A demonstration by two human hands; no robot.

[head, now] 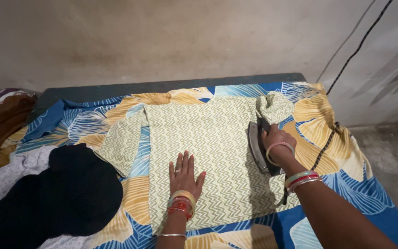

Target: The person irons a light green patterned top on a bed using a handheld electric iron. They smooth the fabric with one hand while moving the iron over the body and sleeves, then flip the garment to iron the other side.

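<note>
- The left hand (186, 175) lay flat and fully open on the lower middle of the garment (208, 147), a pale green cloth with a zigzag pattern. It held nothing; the fingers were spread and pointed away from the person.
- The right hand (276, 140) was closed around the handle of the iron (257, 145), a dark metal one. The iron stood on the right edge of the garment, just beside the bunched right sleeve (275, 107).
- The garment was spread out in the middle of the bedsheet (328, 138), which had large blue, yellow and white leaf shapes. Its left sleeve (123, 143) lay flat and open to the side.
- A dark cord (323, 150) ran from the iron over the sheet and went up along the wall (162, 37) at the right.
- Both wrists carried bangles: coloured ones on the left wrist (182, 203), and a pink one and striped ones on the right arm (300, 177).
- A black cloth (65, 193) lay in a heap at the left, well apart from both hands, partly on top of a white patterned cloth (5, 180).
- A brown cloth (1, 124) was at the far left edge.
</note>
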